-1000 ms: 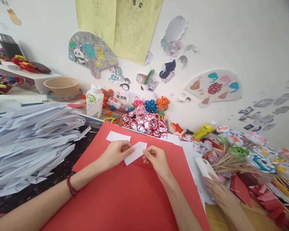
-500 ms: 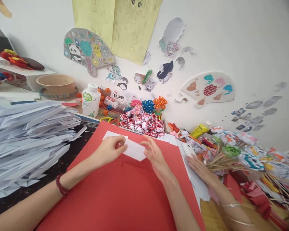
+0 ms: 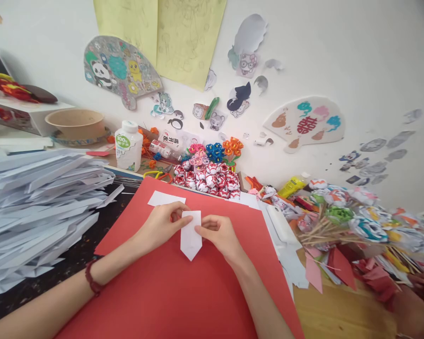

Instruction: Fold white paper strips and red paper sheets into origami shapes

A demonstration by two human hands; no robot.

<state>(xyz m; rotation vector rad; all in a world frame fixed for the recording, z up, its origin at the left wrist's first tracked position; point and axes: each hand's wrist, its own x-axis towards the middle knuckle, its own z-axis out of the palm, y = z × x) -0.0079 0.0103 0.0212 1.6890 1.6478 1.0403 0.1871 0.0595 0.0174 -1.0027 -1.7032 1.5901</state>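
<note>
A small white folded paper strip point(image 3: 191, 241), with one end cut or folded to a point, hangs upright between my hands with the point toward me. My left hand point(image 3: 167, 219) pinches its upper left edge, thumb on the front face. On the other side my right hand point(image 3: 219, 231) grips the right edge between thumb and bent fingers. Beneath them lies a large sheet of red paper point(image 3: 183, 296). Another white paper piece point(image 3: 159, 198) rests on the red sheet just beyond my left hand.
A big heap of folded white paper strips point(image 3: 38, 216) lies at left. Behind stand a white bottle point(image 3: 128, 147) and red-and-white paper flowers point(image 3: 212, 179). Paper flowers on sticks point(image 3: 356, 219) fill the right, near a white device point(image 3: 281, 223). Part of another person's hand point(image 3: 422, 282) shows at far right.
The paper strip has turned from slanting sideways to upright, its point now toward me. My right hand has closed on its edge. The other person's arm has withdrawn from the white device.
</note>
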